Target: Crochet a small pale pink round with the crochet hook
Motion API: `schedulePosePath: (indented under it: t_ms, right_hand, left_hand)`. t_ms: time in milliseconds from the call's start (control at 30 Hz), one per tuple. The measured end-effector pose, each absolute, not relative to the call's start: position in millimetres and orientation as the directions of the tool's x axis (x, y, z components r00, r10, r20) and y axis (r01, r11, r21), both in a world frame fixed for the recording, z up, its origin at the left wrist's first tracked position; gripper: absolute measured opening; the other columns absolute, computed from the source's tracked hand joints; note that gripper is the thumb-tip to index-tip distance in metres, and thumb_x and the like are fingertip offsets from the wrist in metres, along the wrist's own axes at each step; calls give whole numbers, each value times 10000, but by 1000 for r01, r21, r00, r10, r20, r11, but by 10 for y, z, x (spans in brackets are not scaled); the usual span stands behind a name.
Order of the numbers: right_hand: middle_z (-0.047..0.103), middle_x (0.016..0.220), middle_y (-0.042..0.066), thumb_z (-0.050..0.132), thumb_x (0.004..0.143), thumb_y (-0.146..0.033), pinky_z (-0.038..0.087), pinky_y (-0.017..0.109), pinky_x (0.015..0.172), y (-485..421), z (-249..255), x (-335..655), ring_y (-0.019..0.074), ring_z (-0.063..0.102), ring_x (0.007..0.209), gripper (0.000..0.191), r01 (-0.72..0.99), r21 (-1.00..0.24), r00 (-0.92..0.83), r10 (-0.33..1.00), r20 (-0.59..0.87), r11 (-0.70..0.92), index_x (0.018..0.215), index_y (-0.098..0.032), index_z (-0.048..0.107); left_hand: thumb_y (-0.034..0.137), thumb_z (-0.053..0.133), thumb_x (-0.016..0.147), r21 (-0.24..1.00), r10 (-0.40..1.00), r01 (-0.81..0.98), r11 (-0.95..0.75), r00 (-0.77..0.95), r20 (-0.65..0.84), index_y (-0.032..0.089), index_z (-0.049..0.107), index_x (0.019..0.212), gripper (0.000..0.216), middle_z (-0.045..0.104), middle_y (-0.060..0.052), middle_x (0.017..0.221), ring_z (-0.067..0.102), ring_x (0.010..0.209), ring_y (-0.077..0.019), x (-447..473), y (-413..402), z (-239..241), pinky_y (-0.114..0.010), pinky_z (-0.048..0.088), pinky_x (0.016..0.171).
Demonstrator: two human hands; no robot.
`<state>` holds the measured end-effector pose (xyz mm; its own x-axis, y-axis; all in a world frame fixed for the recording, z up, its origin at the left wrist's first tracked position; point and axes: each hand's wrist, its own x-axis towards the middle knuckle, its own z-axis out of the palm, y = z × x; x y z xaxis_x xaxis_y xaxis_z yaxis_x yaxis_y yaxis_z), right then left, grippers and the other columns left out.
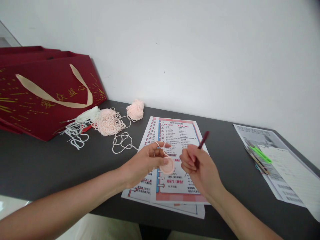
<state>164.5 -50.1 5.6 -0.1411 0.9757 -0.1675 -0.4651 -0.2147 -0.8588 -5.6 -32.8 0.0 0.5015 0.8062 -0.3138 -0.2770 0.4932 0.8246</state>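
In the head view, a small round of pale pink crochet (167, 166) is already formed, lying at the lower middle of the frame. It looks like an early stage: the piece is small, and much pink yarn is left, in a tangled heap (108, 123) at the left and a ball (135, 110) just beyond it. Loose loops of strand (123, 142) trail across the dark worktop (100, 170) towards the piece.

The round sits at the fingertips of the left hand (147, 161), which pinches its upper edge with the thumb on the near face; yarn loops around the raised fingers. The right hand (196, 163), just right of the round and apart from it, is curled closed around a dark red handle (204, 138), apparently a crochet hook's. A thin tip seems to show below the fist, clear of the stitches, so no stitch appears to be under the hook now. Printed pattern sheets (180, 196) lie beneath both hands.
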Motion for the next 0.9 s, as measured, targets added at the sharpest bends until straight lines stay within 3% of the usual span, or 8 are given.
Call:
schedulePosePath:
  t_ms: [100,167,300,400,500,900]
  right_hand:
    - [474,592,3,512,853,-428,374,250,505,-460,123,1698,109,437,528,452,-517,-850,-51,995,-90,-103,483,-181,436]
    - [549,661,34,461,877,-477,424,282,579,-464,126,1712,143,521,609,450,-462,-886,17,999,-44,-31,549,-184,558]
    - [567,604,14,446,910,-446,377,277,505,-545,42,1705,126,502,508,389,-266,-959,69,994,87,103,684,-201,646]
    - [607,653,9,542,886,-356,397,295,584,-610,-16,1699,146,550,595,226,-73,-966,87,967,240,247,750,-216,655]
    - [629,670,5,558,882,-296,395,300,613,-645,-34,1700,155,565,645,158,59,-954,106,948,299,294,775,-224,649]
    - [650,660,6,543,888,-291,407,286,571,-658,-10,1685,156,571,618,164,156,-941,120,940,319,299,773,-224,638]
  left_hand:
    - [137,718,675,778,798,-335,531,506,-327,163,576,1041,393,588,13,755,555,667,-96,-80,-308,-5,-249,410,669]
    - [130,721,668,763,800,-351,544,491,-345,157,581,1037,395,583,13,751,553,670,-96,-94,-298,-9,-249,416,673]
    - [114,709,673,750,803,-365,552,476,-359,149,580,1033,384,575,16,750,550,672,-90,-109,-290,-5,-244,421,684]
    - [116,688,697,751,800,-366,550,490,-347,146,568,1058,382,570,18,752,546,660,-88,-115,-291,7,-250,425,681]
    - [119,677,711,764,814,-367,531,471,-340,143,558,1074,383,562,24,731,536,640,-81,-122,-296,21,-241,420,665]
    - [144,682,725,773,829,-374,513,451,-332,162,573,1056,349,552,29,726,538,653,-82,-112,-292,22,-240,414,675]
